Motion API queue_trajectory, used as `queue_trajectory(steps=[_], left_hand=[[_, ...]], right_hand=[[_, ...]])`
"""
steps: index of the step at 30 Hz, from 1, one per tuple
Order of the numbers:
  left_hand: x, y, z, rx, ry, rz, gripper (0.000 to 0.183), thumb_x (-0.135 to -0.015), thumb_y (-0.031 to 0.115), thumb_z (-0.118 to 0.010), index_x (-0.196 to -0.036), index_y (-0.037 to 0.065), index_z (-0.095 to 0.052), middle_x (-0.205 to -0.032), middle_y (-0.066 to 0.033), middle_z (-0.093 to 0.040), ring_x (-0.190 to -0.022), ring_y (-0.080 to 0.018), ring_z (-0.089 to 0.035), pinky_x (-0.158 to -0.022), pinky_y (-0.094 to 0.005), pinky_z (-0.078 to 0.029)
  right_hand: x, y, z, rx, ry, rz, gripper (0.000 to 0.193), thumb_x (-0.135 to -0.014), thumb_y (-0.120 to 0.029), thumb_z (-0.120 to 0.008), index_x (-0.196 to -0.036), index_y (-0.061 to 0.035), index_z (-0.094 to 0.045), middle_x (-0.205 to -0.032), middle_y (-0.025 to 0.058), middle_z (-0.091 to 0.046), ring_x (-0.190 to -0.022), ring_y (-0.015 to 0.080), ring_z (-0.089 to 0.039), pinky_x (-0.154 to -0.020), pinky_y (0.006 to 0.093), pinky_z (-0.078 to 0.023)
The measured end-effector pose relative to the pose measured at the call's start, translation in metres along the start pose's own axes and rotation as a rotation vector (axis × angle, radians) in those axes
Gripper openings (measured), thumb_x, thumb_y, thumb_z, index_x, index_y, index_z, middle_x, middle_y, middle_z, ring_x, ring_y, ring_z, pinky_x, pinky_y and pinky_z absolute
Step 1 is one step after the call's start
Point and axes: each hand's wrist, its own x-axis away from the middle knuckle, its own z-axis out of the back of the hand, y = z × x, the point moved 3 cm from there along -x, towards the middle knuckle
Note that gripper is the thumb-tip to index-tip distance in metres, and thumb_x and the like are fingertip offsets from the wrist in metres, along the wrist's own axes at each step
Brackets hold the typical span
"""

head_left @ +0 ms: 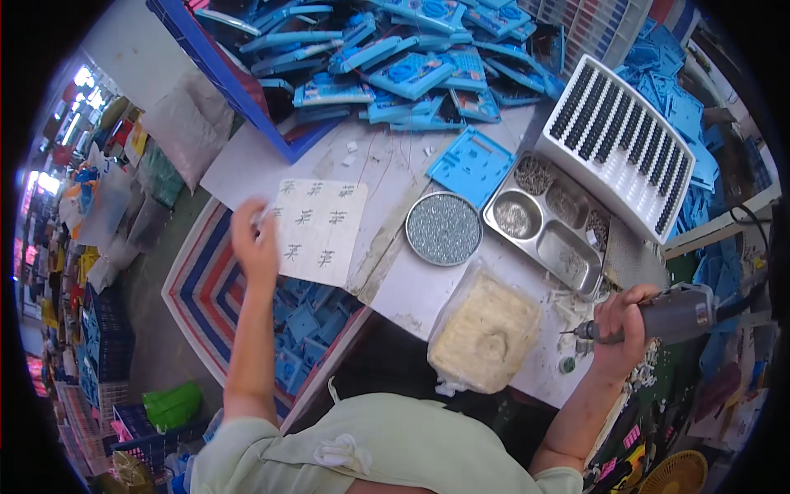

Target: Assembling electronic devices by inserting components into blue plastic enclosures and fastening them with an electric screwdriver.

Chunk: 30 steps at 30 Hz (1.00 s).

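My right hand (619, 329) is wrapped round a grey electric screwdriver (679, 314). Its thin bit points left, above the table's right side. At the left edge of a white card (317, 226) with several handwritten tally marks is my left hand (257, 243). Its fingers curl together round a small pale thing that I cannot make out. A padded, plastic-wrapped cream block (485, 329) lies at the front edge of the table, between my hands. Behind it stands a round dish (444, 229) full of small metal screws.
A steel compartment tray (570, 251) holds small metal parts. Beyond it are a white tray (621, 144) with rows of black and white pieces, a flat blue plastic panel (471, 165) and a heap of blue cases (411, 74). A striped bag (206, 288) holds more blue parts.
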Motion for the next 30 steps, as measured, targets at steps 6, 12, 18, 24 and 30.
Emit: queue_trajectory(steps=[6, 12, 18, 24, 30], left_hand=[[-0.199, 0.114, -0.207, -0.109, -0.179, -0.576, 0.017, -0.082, 0.022, -0.070, -0.087, 0.007, -0.065, -0.090, -0.0099, -0.063, -0.082, -0.0294, -0.062, -0.069, -0.0397, -0.049], [-0.287, 0.132, -0.359, -0.667, 0.024, -0.855, 0.028, -0.080, 0.018, -0.069, -0.106, 0.011, -0.063, -0.118, -0.0082, -0.058, -0.110, -0.0278, -0.056, -0.078, -0.0460, -0.049], [-0.334, 0.139, -0.384, -0.884, -0.215, -0.832, 0.015, -0.086, 0.016, -0.060, -0.096, 0.010, -0.069, -0.116, -0.0092, -0.060, -0.111, -0.0255, -0.058, -0.075, -0.0427, -0.057], [-0.369, 0.141, -0.354, -0.813, -0.094, -0.716, 0.014, -0.092, 0.013, -0.051, -0.100, 0.005, -0.059, -0.100, -0.0164, -0.064, -0.083, -0.0337, -0.072, -0.064, -0.0464, -0.059], [-0.435, 0.165, -0.229, -0.473, 0.062, -0.177, 0.030, -0.088, 0.018, -0.053, -0.107, 0.000, -0.067, -0.110, -0.0239, -0.069, -0.100, -0.0438, -0.066, -0.087, -0.0512, -0.052]], right_hand=[[-0.015, 0.001, -0.012, 0.149, 0.041, -0.037, 0.042, -0.086, -0.022, -0.071, -0.116, -0.0046, -0.047, -0.072, 0.0030, -0.051, -0.063, 0.0121, -0.049, -0.061, 0.0279, -0.041], [-0.018, -0.004, -0.002, 0.112, 0.059, -0.080, 0.038, -0.082, -0.011, -0.072, -0.111, -0.0019, -0.049, -0.073, 0.0069, -0.057, -0.062, 0.0145, -0.056, -0.055, 0.0259, -0.047], [-0.015, -0.010, 0.023, 0.144, 0.109, -0.079, 0.036, -0.082, -0.009, -0.071, -0.110, -0.0018, -0.050, -0.074, 0.0066, -0.056, -0.059, 0.0146, -0.055, -0.054, 0.0270, -0.046], [-0.017, -0.013, 0.036, 0.139, 0.132, -0.048, 0.032, -0.083, -0.007, -0.069, -0.109, -0.0021, -0.050, -0.076, 0.0060, -0.056, -0.060, 0.0143, -0.055, -0.054, 0.0267, -0.045], [-0.005, -0.020, 0.043, 0.323, 0.182, -0.031, 0.041, -0.084, -0.007, -0.067, -0.120, 0.0017, -0.048, -0.095, 0.0093, -0.061, -0.081, 0.0170, -0.060, -0.073, 0.0292, -0.049]])
